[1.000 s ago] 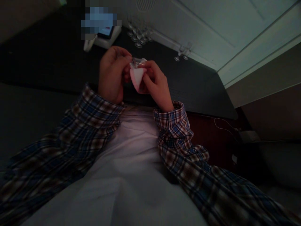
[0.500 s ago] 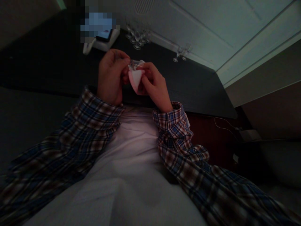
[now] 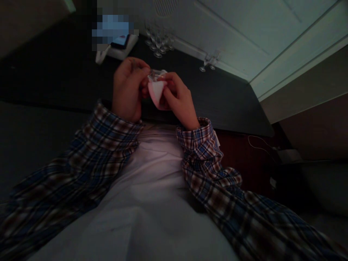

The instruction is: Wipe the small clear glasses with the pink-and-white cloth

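A small pink-and-white packet (image 3: 157, 91) with a crinkled clear plastic top is held up between both hands, above the near edge of the dark table (image 3: 225, 98). My left hand (image 3: 127, 88) is closed, its thumb and curled fingers pinching the packet's upper left side. On the other side, my right hand (image 3: 181, 97) pinches the packet's right edge between thumb and fingers. What lies inside the packet cannot be made out in the dim light.
Several stemmed glasses (image 3: 158, 40) stand at the back of the table, with a smaller group of glasses (image 3: 209, 61) farther right by the white wall. A white device (image 3: 119, 53) with a screen, partly pixelated, sits at back left. A thin white cord (image 3: 255, 146) hangs at right.
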Motion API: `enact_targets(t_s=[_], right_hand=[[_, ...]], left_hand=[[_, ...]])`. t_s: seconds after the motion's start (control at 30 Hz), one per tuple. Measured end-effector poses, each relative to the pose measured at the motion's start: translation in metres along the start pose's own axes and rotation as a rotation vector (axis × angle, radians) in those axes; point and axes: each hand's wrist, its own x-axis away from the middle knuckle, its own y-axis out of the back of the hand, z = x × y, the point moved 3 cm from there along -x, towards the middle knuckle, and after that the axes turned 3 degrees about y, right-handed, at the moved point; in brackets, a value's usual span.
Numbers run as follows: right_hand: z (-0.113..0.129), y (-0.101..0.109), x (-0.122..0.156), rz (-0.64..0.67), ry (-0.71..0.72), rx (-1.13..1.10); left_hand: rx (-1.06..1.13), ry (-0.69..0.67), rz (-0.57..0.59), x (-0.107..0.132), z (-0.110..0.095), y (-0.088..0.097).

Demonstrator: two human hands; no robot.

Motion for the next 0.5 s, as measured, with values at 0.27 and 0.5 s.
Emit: enact_targets(t_s=[0.27, 0.5], right_hand=[[0.0015, 0.0007, 0.0009, 0.008, -0.010, -0.003], [0.0034, 0.0013, 0.0024, -0.006, 0.013, 0.000]], left_hand=[[-0.001, -0.022, 0.029, 0.0019, -0.0015, -0.0013], [-0.026, -0.015, 0.030, 0.0005, 0.0005, 0.0002]])
